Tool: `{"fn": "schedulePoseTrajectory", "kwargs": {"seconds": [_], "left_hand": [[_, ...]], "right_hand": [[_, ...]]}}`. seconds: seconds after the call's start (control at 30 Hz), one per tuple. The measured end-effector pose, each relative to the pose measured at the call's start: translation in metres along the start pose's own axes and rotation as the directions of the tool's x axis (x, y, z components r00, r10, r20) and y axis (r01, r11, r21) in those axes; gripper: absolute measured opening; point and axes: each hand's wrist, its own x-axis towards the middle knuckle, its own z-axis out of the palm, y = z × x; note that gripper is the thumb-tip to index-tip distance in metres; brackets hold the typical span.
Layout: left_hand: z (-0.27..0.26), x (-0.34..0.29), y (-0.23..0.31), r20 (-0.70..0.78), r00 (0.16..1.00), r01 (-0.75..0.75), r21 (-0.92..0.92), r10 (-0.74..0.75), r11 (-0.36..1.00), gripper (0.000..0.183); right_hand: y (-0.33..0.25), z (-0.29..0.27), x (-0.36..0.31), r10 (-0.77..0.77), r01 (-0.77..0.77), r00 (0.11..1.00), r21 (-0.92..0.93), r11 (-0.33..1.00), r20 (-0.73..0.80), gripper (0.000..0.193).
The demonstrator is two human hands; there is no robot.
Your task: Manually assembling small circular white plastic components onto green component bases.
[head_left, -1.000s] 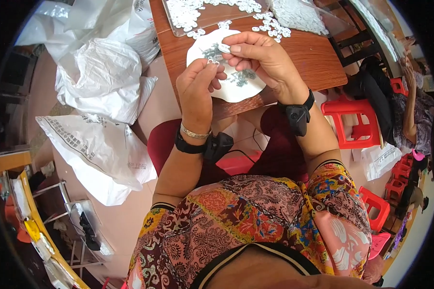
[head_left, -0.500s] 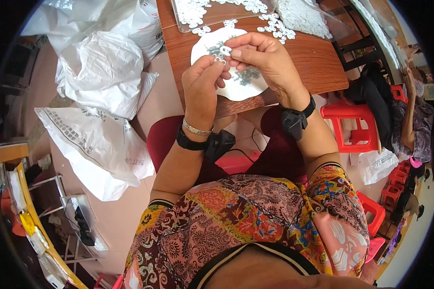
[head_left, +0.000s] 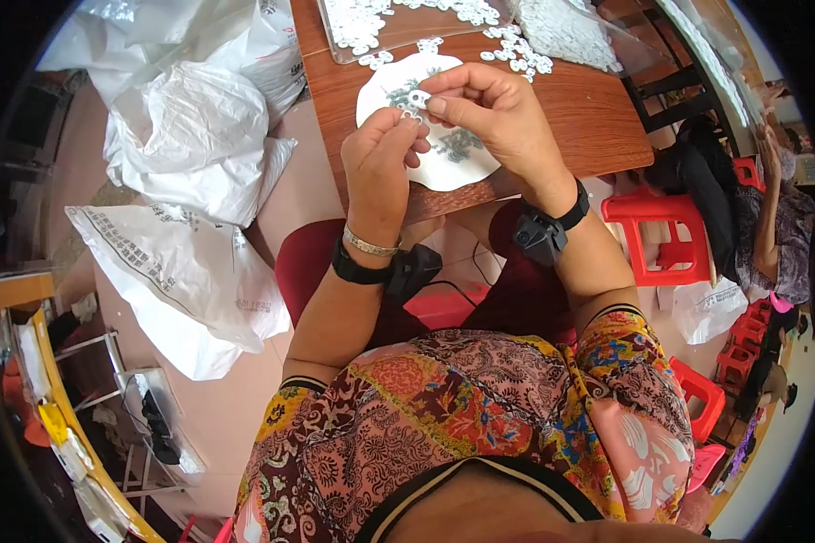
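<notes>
Over the wooden table, my left hand (head_left: 378,158) pinches a small white ring-like piece (head_left: 410,115) between thumb and forefinger. My right hand (head_left: 493,113) is closed on a small white plastic piece with a hole (head_left: 417,98). The two pieces meet or nearly meet; which one cannot be told. Beneath both hands lies a white scallop-edged mat (head_left: 475,174) with small grey metal-looking pieces (head_left: 460,145) heaped on it. Part of the mat and another grey heap are hidden by my fingers.
Loose white pieces (head_left: 521,52) lie beyond the mat on the table (head_left: 589,122). A clear tray (head_left: 344,54) and a clear bag (head_left: 570,36) hold more. White sacks (head_left: 186,136) stand on the floor at left. A red stool (head_left: 656,240) and another person (head_left: 774,226) are at right.
My right hand has shifted slightly, its wrist turning a little to the left. Both hands keep hold of their white pieces, close together.
</notes>
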Motion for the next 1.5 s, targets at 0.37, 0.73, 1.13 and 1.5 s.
{"fn": "schedulePoseTrajectory", "kwargs": {"seconds": [0.37,0.73,1.13,1.5], "left_hand": [[-0.002,0.001,-0.002,0.018,0.999,-0.026,-0.068,0.027,0.997,0.020],[-0.002,0.001,-0.003,0.046,0.997,-0.055,-0.159,0.063,0.986,0.021],[0.000,0.001,-0.007,0.034,0.995,-0.088,-0.151,0.094,0.985,0.025],[0.000,0.000,-0.005,0.037,0.997,-0.071,-0.092,0.075,0.993,0.026]], "right_hand": [[0.000,0.006,-0.002,0.007,-0.003,0.999,-0.082,0.997,0.039,0.021],[-0.004,0.009,-0.004,-0.153,0.172,0.985,-0.297,0.939,0.085,0.029],[-0.006,0.010,-0.006,-0.186,0.209,0.978,-0.356,0.911,0.097,0.028],[-0.002,0.011,-0.007,-0.388,0.384,0.912,-0.602,0.700,0.130,0.034]]}}
